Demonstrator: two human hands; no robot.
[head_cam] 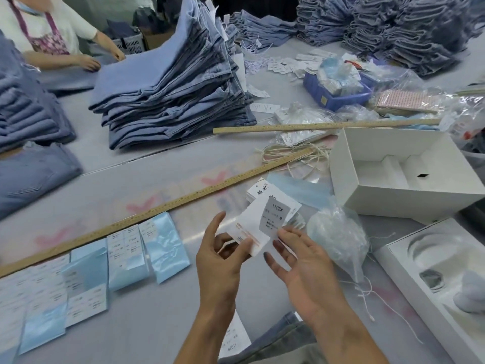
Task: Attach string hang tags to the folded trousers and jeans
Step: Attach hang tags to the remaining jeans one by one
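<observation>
Hands low and central over the desk, both meeting on one hang tag. Left hand pinching the tag's near lower corner, thumb on the face, other fingers curled behind. Right hand touching the tag's right edge with thumb and forefinger, remaining fingers spread wide and holding nothing. Tag directly between the two sets of fingertips, raised off the desk, long axis tilted up and away to the right; left hand carrying it, right hand free for the next step. White card, grey printed panel reading 1103# on the upper half, faint orange line along the lower left edge. No string visible through it; threading judged not yet done.

Just right of the fingers, a clear bag with loose white strings trailing beside it, nearer the right hand. Just beyond the fingers, a small stack of tags. Left of the fingers, rows of pale blue packets along a wooden ruler. Beyond and right, an open white box and a coil of cord. Far beyond and left, the stack of folded jeans, well apart from both hands.
</observation>
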